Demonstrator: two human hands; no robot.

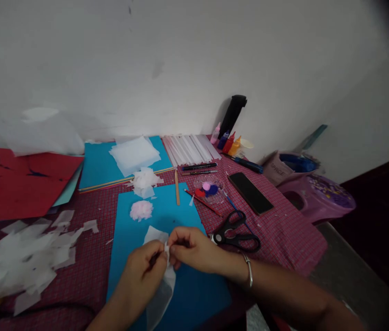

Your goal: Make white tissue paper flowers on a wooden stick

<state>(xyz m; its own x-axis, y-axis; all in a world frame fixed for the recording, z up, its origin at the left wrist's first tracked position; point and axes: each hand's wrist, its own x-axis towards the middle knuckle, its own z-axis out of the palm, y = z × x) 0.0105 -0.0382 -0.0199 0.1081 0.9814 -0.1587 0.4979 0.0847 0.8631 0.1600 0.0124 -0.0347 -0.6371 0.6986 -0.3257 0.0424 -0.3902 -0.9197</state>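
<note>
My left hand [146, 271] and my right hand [192, 248] meet over a blue sheet of card [197, 285]. Between their fingertips they pinch a piece of thin white tissue paper [161, 294], gathered at the middle, with one end sticking up behind and the other hanging below. On the card just beyond lies a pale pink fluffy tissue ball [141, 210]. A heap of crumpled white tissue [145, 182] rests at the card's far edge. To the right of my right hand are black-handled scissors [237, 234].
Cut tissue squares [29, 257] spread on the left, below red card [18, 184]. A wooden stick [177, 188], a paint palette [210, 189], a phone [250, 193] and paint bottles [228, 143] lie beyond my hands. A pink stool [314, 202] stands past the table's right edge.
</note>
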